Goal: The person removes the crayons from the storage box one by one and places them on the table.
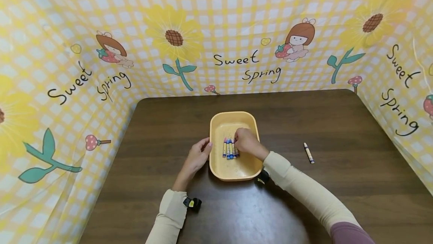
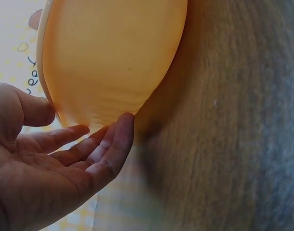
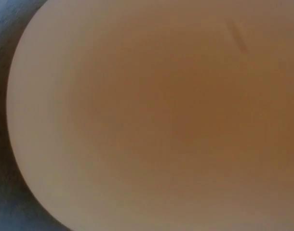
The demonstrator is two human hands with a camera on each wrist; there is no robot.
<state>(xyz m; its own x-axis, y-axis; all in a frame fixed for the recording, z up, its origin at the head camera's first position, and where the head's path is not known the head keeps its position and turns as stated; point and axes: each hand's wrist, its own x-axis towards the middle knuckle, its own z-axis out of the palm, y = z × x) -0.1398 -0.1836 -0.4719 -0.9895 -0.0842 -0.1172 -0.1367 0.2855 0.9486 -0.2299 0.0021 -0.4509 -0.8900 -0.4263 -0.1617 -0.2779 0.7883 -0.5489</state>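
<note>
Dark wood table (image 1: 169, 123). Left hand (image 1: 199, 155), fingers relaxed, touches side of yellow tray (image 1: 233, 171). Right hand (image 1: 249, 142) at crayons (image 1: 228, 150) inside; can't tell if pinching.

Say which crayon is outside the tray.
The lone crayon on the table, right of the yellow tray; the other crayons lie side by side inside it.

Head view from above, forward and down; wrist views close beside the shared tray (image 1: 233, 171)
</note>
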